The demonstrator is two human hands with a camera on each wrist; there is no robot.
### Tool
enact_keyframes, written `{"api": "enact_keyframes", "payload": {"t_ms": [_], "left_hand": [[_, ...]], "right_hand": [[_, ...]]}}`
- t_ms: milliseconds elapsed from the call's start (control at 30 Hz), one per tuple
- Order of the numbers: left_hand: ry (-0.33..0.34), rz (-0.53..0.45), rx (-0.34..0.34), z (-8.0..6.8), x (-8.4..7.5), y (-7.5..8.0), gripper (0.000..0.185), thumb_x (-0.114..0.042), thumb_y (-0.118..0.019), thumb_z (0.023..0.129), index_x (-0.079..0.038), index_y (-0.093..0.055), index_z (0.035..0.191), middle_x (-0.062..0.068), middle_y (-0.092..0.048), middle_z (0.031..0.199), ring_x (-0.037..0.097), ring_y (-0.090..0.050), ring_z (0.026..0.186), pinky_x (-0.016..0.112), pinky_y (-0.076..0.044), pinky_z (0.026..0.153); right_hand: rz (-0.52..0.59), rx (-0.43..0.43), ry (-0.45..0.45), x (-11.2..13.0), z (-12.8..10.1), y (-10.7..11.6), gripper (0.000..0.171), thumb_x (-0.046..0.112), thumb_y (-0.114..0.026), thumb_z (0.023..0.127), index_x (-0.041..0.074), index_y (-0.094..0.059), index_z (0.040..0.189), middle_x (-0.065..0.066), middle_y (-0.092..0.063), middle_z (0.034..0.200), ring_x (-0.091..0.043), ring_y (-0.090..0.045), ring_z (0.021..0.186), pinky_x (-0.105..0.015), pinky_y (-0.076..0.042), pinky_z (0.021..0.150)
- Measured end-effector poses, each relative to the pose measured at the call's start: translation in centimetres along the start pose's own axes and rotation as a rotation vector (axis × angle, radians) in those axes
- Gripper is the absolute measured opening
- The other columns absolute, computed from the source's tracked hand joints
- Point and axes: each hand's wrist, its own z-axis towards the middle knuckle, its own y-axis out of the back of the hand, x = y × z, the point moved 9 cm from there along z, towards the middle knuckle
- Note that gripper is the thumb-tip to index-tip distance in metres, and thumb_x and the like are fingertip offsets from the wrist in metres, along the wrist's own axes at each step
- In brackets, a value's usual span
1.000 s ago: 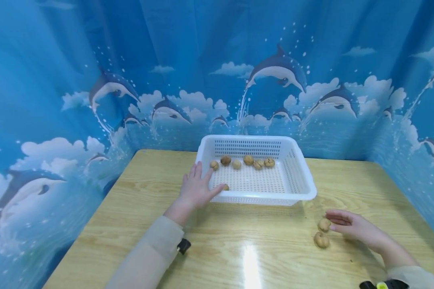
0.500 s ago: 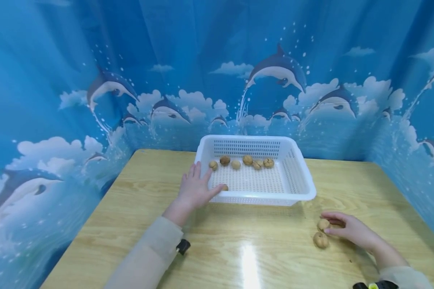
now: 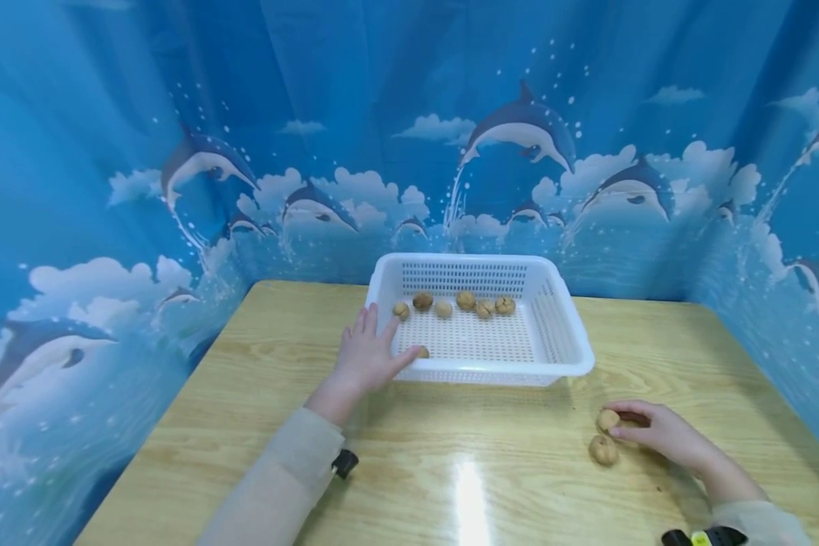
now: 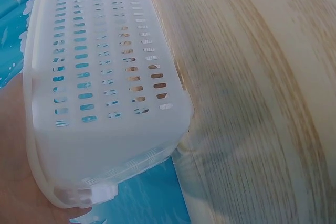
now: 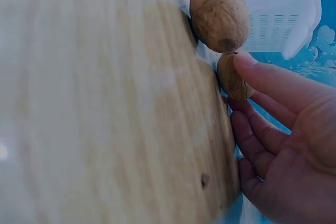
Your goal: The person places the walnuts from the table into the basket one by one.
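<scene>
While the left hand lay flat with fingers spread against the basket's left front corner, gripping nothing, the basket stood on the table. Six walnuts sat in a row along the basket's far side, and a seventh lay inside by the left thumb. Right of the basket and nearer the person, two walnuts lay on the table. The right hand was loosely curled, its fingertips touching the farther nut; whether it gripped could not be told. The nearer nut lay just beside, untouched.
</scene>
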Motion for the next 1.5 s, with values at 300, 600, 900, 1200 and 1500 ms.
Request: {"api": "enact_keyframes", "payload": {"t_ms": [300,600,900,1200,1500], "left_hand": [[0.001,-0.008,0.007,-0.1,-0.1,0.1,0.08,-0.069,-0.035,0.087,-0.018,-0.029,0.148,0.018,-0.001,0.154,0.036,0.002,0.14,0.058,-0.009,0.108],[-0.003,0.002,0.003,0.0,0.0,0.0,0.081,-0.07,-0.034,0.087,-0.018,-0.027,0.148,0.018,0.0,0.154,0.036,0.002,0.14,0.058,-0.009,0.108],[0.002,-0.009,0.016,-0.1,0.1,0.1,0.082,-0.072,-0.032,0.086,-0.018,-0.027,0.148,0.017,0.001,0.154,0.036,0.003,0.14,0.058,-0.009,0.108],[0.009,-0.007,0.016,-0.1,-0.1,0.1,0.08,-0.069,-0.036,0.087,-0.019,-0.027,0.148,0.017,0.001,0.155,0.036,0.004,0.14,0.058,-0.009,0.109],[0.005,-0.019,0.017,-0.1,0.1,0.0,0.082,-0.07,-0.035,0.086,-0.018,-0.027,0.148,0.017,0.001,0.154,0.036,0.005,0.14,0.058,-0.007,0.108]], "right_hand": [[0.05,-0.046,0.04,0.3,-0.3,0.2,0.047,0.024,-0.066,0.087,-0.005,-0.057,0.122,-0.022,-0.059,0.118,-0.015,-0.059,0.101,-0.022,-0.047,0.079],[0.059,-0.035,0.126,1.7,0.2,0.1,0.05,0.017,-0.067,0.086,-0.013,-0.051,0.123,-0.028,-0.058,0.116,-0.03,-0.062,0.098,-0.023,-0.051,0.076],[0.055,0.011,0.164,3.0,1.7,-1.0,0.051,0.024,-0.069,0.084,-0.008,-0.055,0.122,-0.023,-0.059,0.117,-0.014,-0.062,0.095,-0.024,-0.051,0.078],[-0.016,-0.101,0.082,2.8,0.5,0.6,0.047,0.025,-0.07,0.084,-0.002,-0.059,0.121,-0.021,-0.06,0.117,-0.018,-0.06,0.093,-0.022,-0.051,0.075],[0.039,-0.146,0.124,4.8,-0.8,3.5,0.048,0.024,-0.065,0.089,-0.003,-0.054,0.127,-0.021,-0.056,0.121,0.008,-0.052,0.09,-0.02,-0.05,0.073]]}}
